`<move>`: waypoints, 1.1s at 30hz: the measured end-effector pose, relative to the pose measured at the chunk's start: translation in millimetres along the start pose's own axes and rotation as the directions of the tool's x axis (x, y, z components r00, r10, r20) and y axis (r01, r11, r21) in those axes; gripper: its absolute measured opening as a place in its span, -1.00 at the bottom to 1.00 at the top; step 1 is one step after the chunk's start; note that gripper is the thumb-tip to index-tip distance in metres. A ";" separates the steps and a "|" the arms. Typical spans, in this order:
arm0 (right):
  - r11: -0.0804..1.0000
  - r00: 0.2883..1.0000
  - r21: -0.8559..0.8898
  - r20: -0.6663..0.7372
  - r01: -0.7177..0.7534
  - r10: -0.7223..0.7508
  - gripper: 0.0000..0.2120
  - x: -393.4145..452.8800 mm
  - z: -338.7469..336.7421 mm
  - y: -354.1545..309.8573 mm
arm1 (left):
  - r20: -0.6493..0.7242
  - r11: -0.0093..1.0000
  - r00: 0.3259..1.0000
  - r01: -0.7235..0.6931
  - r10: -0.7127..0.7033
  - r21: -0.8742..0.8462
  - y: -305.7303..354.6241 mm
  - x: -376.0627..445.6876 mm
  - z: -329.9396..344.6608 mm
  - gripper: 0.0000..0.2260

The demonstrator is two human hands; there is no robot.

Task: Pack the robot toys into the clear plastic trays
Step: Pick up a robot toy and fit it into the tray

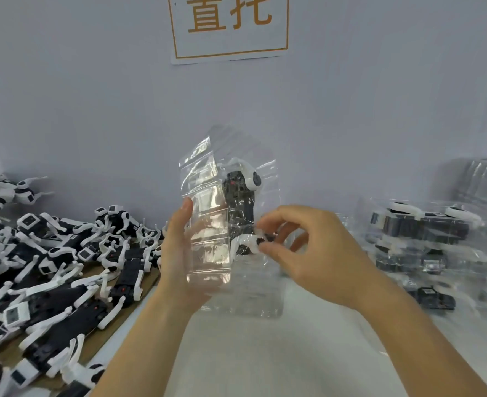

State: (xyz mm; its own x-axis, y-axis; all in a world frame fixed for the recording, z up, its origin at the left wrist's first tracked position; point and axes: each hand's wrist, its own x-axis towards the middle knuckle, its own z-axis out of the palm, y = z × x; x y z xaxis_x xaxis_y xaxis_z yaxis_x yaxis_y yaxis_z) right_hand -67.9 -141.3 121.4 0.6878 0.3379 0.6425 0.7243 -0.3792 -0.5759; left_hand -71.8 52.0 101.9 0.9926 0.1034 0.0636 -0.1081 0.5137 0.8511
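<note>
Now the left hand [179, 247] holds a clear tray [207, 224], the right hand [302, 247] pinches maybe a toy [240, 202] into it, many toys [64, 267] wait.

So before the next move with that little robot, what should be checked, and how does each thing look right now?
1. Left hand holds the clear tray upright: ok.
2. Right hand pinches the toy's white lower leg: ok.
3. Toy fully seated in its slot: cannot tell, glare hides the edges.
4. Tray's left column free: ok, looks empty.
5. More toys to pack: ok, pile lies at left.
6. Packed trays stacked at right, out of the way: ok.
</note>
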 end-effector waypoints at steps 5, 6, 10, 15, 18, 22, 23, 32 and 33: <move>0.996 0.998 0.091 -0.063 -0.008 0.014 -0.52 0.8 -3.7 1.4 | 0.035 0.999 0.999 -0.010 0.008 0.053 -0.5 -0.9 2.4 0.02; 0.996 0.998 0.083 -0.065 -0.013 0.019 -0.51 1.0 -3.1 2.1 | 0.047 0.998 0.999 -0.016 0.013 0.066 -1.1 -1.5 2.6 0.02; 0.997 0.994 0.080 -0.106 -0.019 0.027 -0.54 1.4 -5.8 5.0 | 0.119 0.998 0.993 -0.015 0.008 0.059 -1.9 -3.5 1.7 0.01; 0.994 0.987 0.102 -0.151 -0.031 0.046 -0.63 2.2 -12.5 8.6 | 0.109 0.983 0.991 -0.092 0.075 0.160 -4.0 -6.1 4.6 -0.42; 0.994 0.979 0.083 -0.185 -0.072 0.086 -0.75 3.6 -17.3 9.6 | 0.229 0.958 0.971 -0.133 0.073 0.256 -3.1 -7.1 11.6 -0.75; 0.937 0.923 0.270 -0.252 -0.221 0.290 -0.81 6.8 -21.9 9.3 | 0.338 0.786 0.927 -0.329 0.163 0.524 -4.2 -3.1 20.5 -0.63; 0.908 0.892 0.326 -0.278 -0.262 0.357 -0.82 7.5 -23.9 8.6 | 0.366 0.726 0.917 -0.360 0.159 0.585 -5.3 -3.0 22.2 -0.58; 0.918 0.940 -0.199 -0.072 -0.342 0.334 -0.73 4.6 -37.2 11.0 | 0.444 0.293 0.891 -0.403 -0.090 0.867 -10.4 2.6 15.2 -0.47; 0.932 0.952 -0.205 -0.005 -0.300 0.305 -0.74 3.1 -33.8 10.2 | 0.431 0.271 0.889 -0.382 -0.154 0.884 -12.1 2.8 12.5 -0.40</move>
State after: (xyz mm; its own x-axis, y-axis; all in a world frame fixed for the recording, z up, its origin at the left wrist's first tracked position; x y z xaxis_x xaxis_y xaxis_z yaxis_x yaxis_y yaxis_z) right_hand -60.0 -173.2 134.6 0.8757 0.2019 0.4386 0.4588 -0.6312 -0.6254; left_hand -67.1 35.4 98.3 0.9230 -0.3542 0.1505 -0.3593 -0.6530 0.6667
